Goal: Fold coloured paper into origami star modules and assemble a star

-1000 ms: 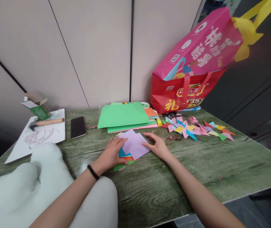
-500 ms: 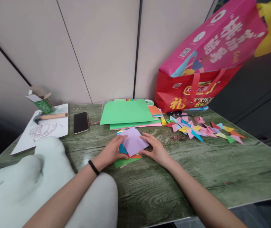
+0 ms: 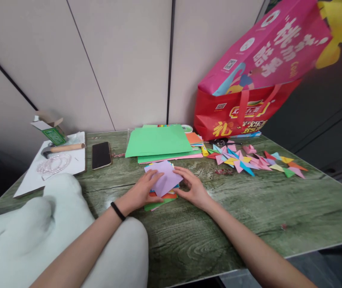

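On the counter (image 3: 207,240), the red bag (image 3: 207,116) stands at one o'clock from the purple sheet, green sheets (image 3: 159,142) at twelve. Left hand (image 3: 139,192) at nine, right hand (image 3: 196,194) at three, fingers and thumbs apart, touch its edges. The purple sheet (image 3: 166,182) lies over small coloured papers (image 3: 160,203). Apparently it's being aligned; the next move calls for light, even edge contact.

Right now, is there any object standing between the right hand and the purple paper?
Nothing visible stands between them: the right hand is at the right edge of the purple paper. The left hand is on the opposite side.
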The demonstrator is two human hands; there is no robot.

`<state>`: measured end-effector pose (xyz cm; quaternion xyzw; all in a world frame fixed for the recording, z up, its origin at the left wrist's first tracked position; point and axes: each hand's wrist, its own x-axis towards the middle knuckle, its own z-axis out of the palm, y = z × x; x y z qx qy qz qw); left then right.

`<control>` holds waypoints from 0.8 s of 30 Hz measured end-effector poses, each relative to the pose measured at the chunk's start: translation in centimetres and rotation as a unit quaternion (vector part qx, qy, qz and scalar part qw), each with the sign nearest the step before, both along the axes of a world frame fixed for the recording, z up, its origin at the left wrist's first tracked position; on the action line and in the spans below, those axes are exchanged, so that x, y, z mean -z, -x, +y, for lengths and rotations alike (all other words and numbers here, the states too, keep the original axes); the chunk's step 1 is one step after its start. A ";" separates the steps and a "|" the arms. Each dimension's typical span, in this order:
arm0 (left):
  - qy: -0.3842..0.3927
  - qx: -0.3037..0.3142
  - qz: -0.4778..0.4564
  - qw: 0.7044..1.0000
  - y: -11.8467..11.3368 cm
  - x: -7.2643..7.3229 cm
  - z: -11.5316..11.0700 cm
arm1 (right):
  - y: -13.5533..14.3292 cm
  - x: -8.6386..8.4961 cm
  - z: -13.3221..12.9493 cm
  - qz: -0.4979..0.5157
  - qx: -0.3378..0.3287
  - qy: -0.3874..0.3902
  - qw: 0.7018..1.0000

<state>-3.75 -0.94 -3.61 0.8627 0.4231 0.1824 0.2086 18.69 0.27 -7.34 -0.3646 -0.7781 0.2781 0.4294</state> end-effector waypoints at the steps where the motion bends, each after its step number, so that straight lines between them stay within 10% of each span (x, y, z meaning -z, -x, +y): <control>1: -0.006 -0.004 0.005 1.000 0.0 0.0 0.0 | 0.0 0.1 0.0 -0.009 -0.003 -0.001 1.000; 8: -0.026 -0.003 0.041 0.999 -0.2 0.1 0.1 | -0.1 0.7 0.1 -0.072 -0.002 -0.015 0.997; 24: -0.063 0.006 0.110 0.992 -1.2 -0.6 0.1 | 1.5 0.4 -0.1 0.159 0.011 0.090 0.983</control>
